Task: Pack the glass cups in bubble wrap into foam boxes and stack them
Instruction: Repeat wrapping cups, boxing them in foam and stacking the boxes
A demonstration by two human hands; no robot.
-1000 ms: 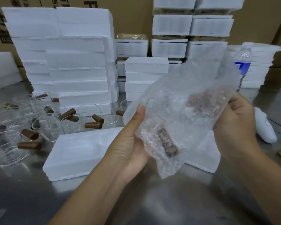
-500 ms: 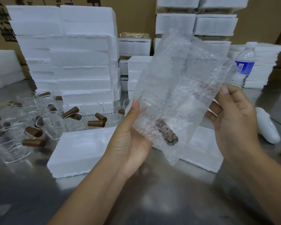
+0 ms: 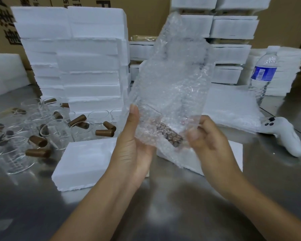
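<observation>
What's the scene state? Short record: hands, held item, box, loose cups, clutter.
left hand: grips the bubble wrap at its lower left, thumb on front
right hand: pinches the wrap's lower right
bubble wrap: held up above the table; brown handle shows through near the bottom
foam box: flat on table, below the hands
cups: loose, left of box
foam stack: behind cups
other: bottle, controller, right side

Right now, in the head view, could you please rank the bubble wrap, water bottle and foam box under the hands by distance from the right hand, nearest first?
1. bubble wrap: pinched by the right hand.
2. foam box: on the table beneath.
3. water bottle: back right.
</observation>
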